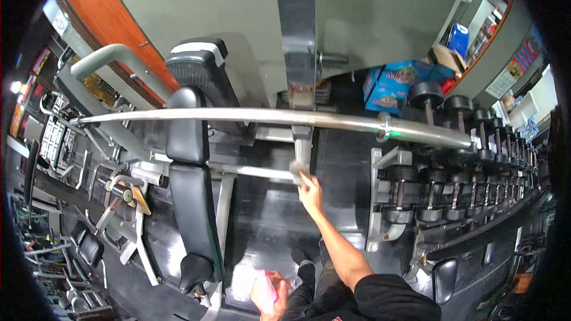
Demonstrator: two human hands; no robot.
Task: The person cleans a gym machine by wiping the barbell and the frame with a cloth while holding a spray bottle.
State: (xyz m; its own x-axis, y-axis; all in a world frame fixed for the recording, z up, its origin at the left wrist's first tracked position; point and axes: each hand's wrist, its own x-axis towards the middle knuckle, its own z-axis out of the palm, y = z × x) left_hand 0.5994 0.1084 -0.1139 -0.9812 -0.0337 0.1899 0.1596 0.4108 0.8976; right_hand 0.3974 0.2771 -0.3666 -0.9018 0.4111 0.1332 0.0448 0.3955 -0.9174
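My right hand [310, 194] reaches forward to the end of the bench frame's crossbar [256, 172], beside the lower part of the grey upright [303, 145]. Its fingers are closed at a small, blurred greyish piece [299, 171]; whether that is a cloth or part of the frame I cannot make out. Low in view, my left hand [278, 295] is wrapped round a pink-and-white thing [265, 292], partly washed out by glare. A long steel barbell [285, 117] without plates lies across the rack above my right hand. The black padded bench [193, 202] stands to the left.
A rack of dumbbells [430, 193] in two tiers fills the right side. Blue printed boxes [389, 86] stand by the wall behind it. Other gym machines [128, 196] crowd the left, near an orange door [113, 15]. The dark floor [262, 232] is glossy.
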